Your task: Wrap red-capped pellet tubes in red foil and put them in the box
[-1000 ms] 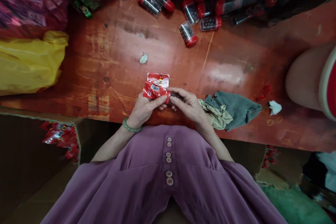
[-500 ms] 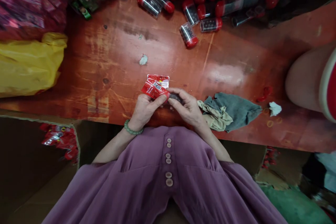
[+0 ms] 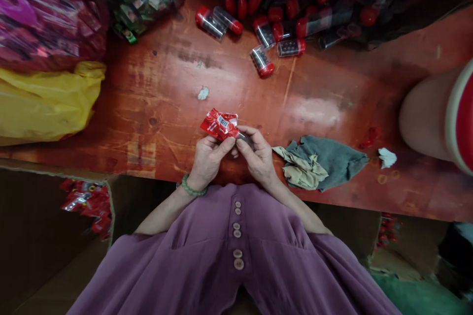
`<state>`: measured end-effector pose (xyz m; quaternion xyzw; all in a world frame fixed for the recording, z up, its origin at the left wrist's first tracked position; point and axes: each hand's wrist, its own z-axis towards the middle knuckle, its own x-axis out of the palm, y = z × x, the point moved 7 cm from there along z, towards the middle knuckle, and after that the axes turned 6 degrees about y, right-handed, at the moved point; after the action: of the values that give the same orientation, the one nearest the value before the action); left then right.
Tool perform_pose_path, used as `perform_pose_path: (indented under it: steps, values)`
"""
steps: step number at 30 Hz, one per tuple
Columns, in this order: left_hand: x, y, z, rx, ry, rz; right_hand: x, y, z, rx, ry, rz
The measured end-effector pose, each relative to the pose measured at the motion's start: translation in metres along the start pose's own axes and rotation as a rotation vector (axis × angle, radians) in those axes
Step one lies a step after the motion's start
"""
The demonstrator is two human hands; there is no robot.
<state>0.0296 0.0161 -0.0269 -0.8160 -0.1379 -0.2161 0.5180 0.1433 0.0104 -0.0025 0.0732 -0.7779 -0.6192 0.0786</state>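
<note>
Red foil is crinkling between the person's fingers: the left hand (image 3: 207, 156) is pinching a red printed sachet (image 3: 219, 125) at its lower right corner, thumb pressed against forefinger, so that the packet is standing up and leaning left, over the near edge of the worn reddish-brown wooden table (image 3: 318, 103). The right hand (image 3: 256, 153) is meeting it fingertip to fingertip, its fingers curled and closed around a small dark tube (image 3: 245, 137) that is poking toward the sachet's mouth; most of the tube is hidden by the fingers. A green bead bracelet (image 3: 192, 189) is sitting on the left wrist.

Just right of the right hand, a grey-green and beige rag (image 3: 320, 161) is lying crumpled on the table. Well beyond the hands, clear red-capped vials (image 3: 261, 60) are lying scattered at the far side, more of them heaped behind. A yellow plastic bag (image 3: 46, 103) is slumping at the left edge. Below the table on the left, more red sachets (image 3: 86, 203) are lying in a cardboard box. Another person's bare arm (image 3: 424, 118) is resting at the right.
</note>
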Motion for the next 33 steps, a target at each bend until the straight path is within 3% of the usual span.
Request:
perform_pose_path:
  steps: [3, 7, 12, 18, 21, 25, 30, 33]
  values:
    - [-0.006, -0.006, 0.000, 0.039, -0.102, -0.066, 0.003, 0.002, 0.001, -0.009, 0.072, -0.042]
    - [-0.012, -0.015, 0.002, 0.090, -0.132, -0.146, 0.002, 0.001, 0.001, 0.002, 0.162, -0.079]
    - [-0.008, -0.018, 0.002, 0.088, -0.111, -0.144, 0.000, 0.005, 0.000, -0.050, 0.090, -0.053]
    - [0.000, -0.018, 0.003, 0.126, -0.122, -0.116, 0.001, 0.013, -0.003, -0.193, -0.047, -0.174]
    - [-0.004, -0.017, 0.004, 0.090, -0.143, -0.073, 0.002, 0.006, -0.001, -0.161, -0.023, -0.099]
    - [-0.003, -0.024, 0.005, 0.111, -0.087, -0.085, 0.005, 0.004, 0.000, -0.138, 0.033, -0.100]
    - [0.000, -0.027, 0.009, 0.082, -0.004, -0.181, 0.002, 0.019, -0.003, -0.274, -0.047, -0.366]
    - [0.004, -0.027, 0.010, 0.030, 0.098, -0.207, 0.003, 0.015, -0.003, -0.226, -0.023, -0.266]
